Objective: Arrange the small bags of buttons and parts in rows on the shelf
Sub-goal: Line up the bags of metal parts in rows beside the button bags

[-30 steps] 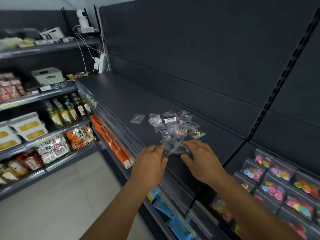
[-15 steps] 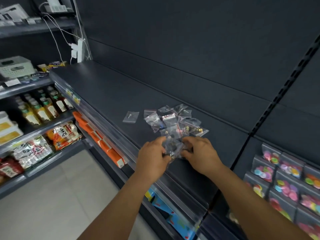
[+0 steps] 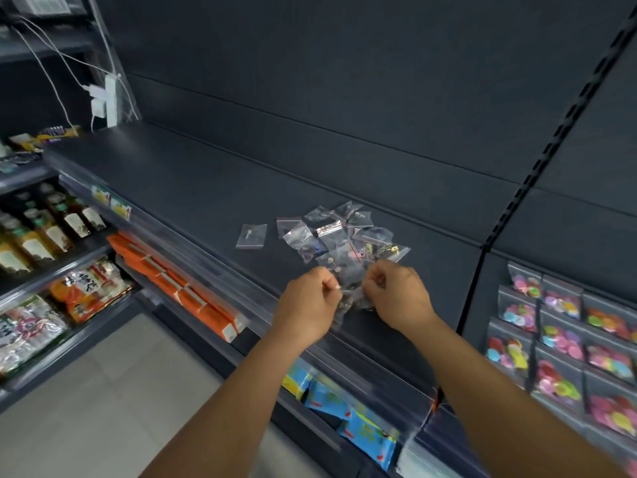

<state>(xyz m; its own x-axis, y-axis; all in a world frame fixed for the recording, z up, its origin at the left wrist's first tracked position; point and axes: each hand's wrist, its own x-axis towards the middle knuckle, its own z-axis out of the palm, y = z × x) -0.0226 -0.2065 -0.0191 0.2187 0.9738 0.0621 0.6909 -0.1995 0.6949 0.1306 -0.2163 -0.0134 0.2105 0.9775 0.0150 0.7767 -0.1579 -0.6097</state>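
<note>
clear small bags [image 3: 339,232], heaped mid-frame on the dark shelf [image 3: 193,188]; your left hand [image 3: 308,301] and right hand [image 3: 396,294] pinch one bag [image 3: 351,288] between curled fingers.

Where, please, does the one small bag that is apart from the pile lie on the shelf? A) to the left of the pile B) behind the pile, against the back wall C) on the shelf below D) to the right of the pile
A: the lone bag lies flat on the shelf, apart from the pile and on its left.
</note>
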